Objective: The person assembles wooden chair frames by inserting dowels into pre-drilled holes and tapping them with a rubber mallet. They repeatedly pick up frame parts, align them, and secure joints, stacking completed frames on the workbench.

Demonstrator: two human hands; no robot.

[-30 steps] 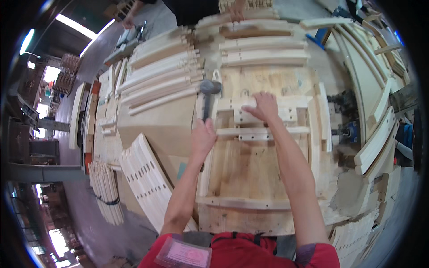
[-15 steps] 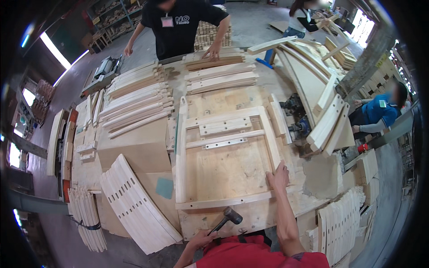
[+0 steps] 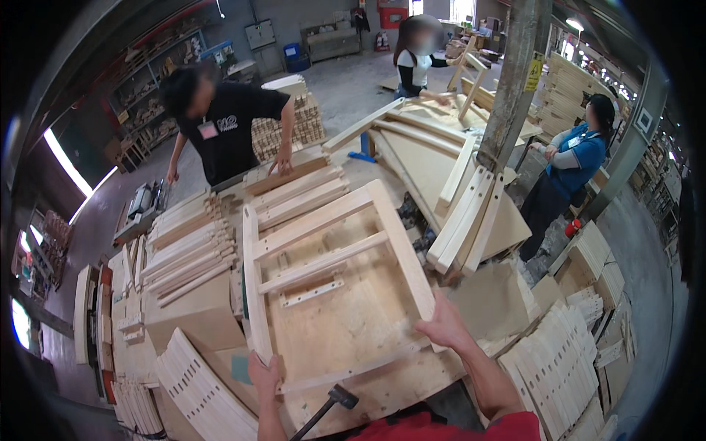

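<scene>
A pale wooden frame (image 3: pixel 323 266) with two side posts and crossbars is raised at a tilt over the plywood work board (image 3: pixel 346 323). My left hand (image 3: pixel 265 373) grips the lower end of its left post. On the right post's lower end, my right hand (image 3: pixel 445 323) is closed with the thumb over the wood. The near rail (image 3: pixel 353 373) runs between my hands, somewhat blurred. A dark-headed hammer (image 3: pixel 343 397) lies close to my left forearm, its handle running to the lower edge; what it rests on is hidden. Under the frame shows a drilled strip (image 3: pixel 312 292).
Wooden slats (image 3: pixel 191 253) are stacked left; slotted curved boards (image 3: pixel 213 389) lie near left, more boards (image 3: pixel 555 367) near right. Long rails (image 3: pixel 460 220) lean by a metal post (image 3: pixel 515 88). A co-worker (image 3: pixel 228 125) touches slats across the table; two people stand further right.
My left hand has left the hammer and taken the frame's left post. The frame has risen and tilted off the board. My view has swung up and right.
</scene>
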